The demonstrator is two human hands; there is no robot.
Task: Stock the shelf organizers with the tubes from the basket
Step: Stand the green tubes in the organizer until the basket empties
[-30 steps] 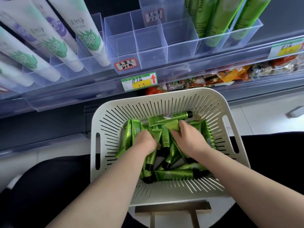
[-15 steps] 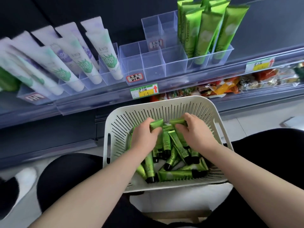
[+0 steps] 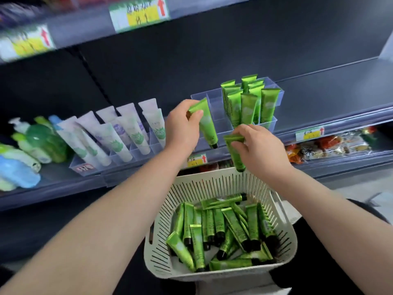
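Left hand (image 3: pixel 182 126): thumb and fingers pinched on one tube (image 3: pixel 208 124), cap down, over the empty left compartments of the organizer (image 3: pixel 219 111).
Right hand (image 3: pixel 258 145): fingers curled round a second tube (image 3: pixel 237 159), cap down, above the far rim of the basket (image 3: pixel 204 178), short of the shelf (image 3: pixel 331 96) front edge.
Done: right end of organizer, filled with upright tubes (image 3: pixel 247 107).
Outstanding: two in hand unplaced; large pile (image 3: pixel 223 226) in basket; several compartments bare.
Progress: judged early, well under half.
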